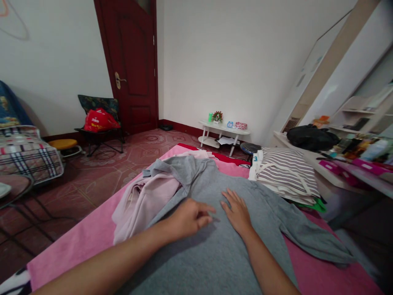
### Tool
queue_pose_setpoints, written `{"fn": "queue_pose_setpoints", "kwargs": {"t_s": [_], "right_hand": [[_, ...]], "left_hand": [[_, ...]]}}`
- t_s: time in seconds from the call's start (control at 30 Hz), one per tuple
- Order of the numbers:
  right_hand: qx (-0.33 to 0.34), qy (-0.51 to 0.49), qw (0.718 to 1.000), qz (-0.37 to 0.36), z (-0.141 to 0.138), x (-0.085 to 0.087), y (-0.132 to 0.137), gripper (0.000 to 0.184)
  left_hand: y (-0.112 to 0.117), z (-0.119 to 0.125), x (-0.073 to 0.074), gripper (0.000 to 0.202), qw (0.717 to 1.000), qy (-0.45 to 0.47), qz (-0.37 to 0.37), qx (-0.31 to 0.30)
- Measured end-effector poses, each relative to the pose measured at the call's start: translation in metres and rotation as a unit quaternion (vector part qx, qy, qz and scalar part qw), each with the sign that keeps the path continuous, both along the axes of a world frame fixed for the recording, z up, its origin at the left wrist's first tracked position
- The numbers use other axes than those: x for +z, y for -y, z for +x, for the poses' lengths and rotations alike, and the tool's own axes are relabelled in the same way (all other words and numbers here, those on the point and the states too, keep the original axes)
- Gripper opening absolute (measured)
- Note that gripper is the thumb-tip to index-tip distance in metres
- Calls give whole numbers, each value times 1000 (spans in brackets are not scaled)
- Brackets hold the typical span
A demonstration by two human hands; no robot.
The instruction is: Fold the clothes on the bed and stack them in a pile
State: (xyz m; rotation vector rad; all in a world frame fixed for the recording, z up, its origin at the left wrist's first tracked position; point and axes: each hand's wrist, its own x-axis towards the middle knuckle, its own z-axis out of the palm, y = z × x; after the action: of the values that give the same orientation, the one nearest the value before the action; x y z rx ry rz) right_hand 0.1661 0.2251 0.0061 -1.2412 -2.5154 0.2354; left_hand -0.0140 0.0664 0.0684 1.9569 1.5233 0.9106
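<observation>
A grey long-sleeved shirt [202, 262] lies spread over a pink bedspread [89, 241], its right-hand sleeve stretched out toward the bed's edge. The other sleeve is bunched up over a pale pink garment [150, 196] at the far left. My right hand [237, 211] rests palm down on the upper part of the shirt, fingers spread. Just left of it, my left hand [192, 217] is over the shirt with its fingers loosely extended and apart, holding nothing. Whether the left fingertips touch the cloth I cannot tell.
A stack of folded clothes [285, 172], striped on top, sits at the bed's right edge. Beyond it stands a dresser with a black bag [312, 137]. A low white table [225, 128] is by the wall, a folding chair with a red bag [100, 120] near the door.
</observation>
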Motion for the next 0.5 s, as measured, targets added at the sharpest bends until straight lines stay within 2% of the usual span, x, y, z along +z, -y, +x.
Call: {"fn": "queue_pose_setpoints", "kwargs": {"t_s": [0.07, 0.17, 0.23, 0.3, 0.37, 0.43, 0.5], "right_hand": [[-2, -5, 1000, 7, -1, 0, 0, 45], [-4, -6, 1000, 12, -3, -1, 3, 45], [-6, -6, 1000, 13, -3, 0, 4, 45], [-8, -9, 1000, 13, -4, 0, 5, 44], [-9, -13, 1000, 12, -3, 0, 4, 44], [-10, -17, 1000, 9, -3, 0, 4, 44], [-9, -22, 1000, 6, -2, 0, 3, 43]], "left_hand": [[8, -31, 26, 43, 989, 36, 42, 139], [17, -94, 58, 45, 924, -2, 175, 339], [17, -137, 69, 46, 902, -6, 164, 400], [10, -170, 73, 56, 901, 35, 84, 424], [-1, -190, 72, 67, 898, 96, -44, 428], [-14, -197, 69, 70, 885, 124, -166, 417], [-25, -194, 66, 63, 882, 87, -233, 400]]}}
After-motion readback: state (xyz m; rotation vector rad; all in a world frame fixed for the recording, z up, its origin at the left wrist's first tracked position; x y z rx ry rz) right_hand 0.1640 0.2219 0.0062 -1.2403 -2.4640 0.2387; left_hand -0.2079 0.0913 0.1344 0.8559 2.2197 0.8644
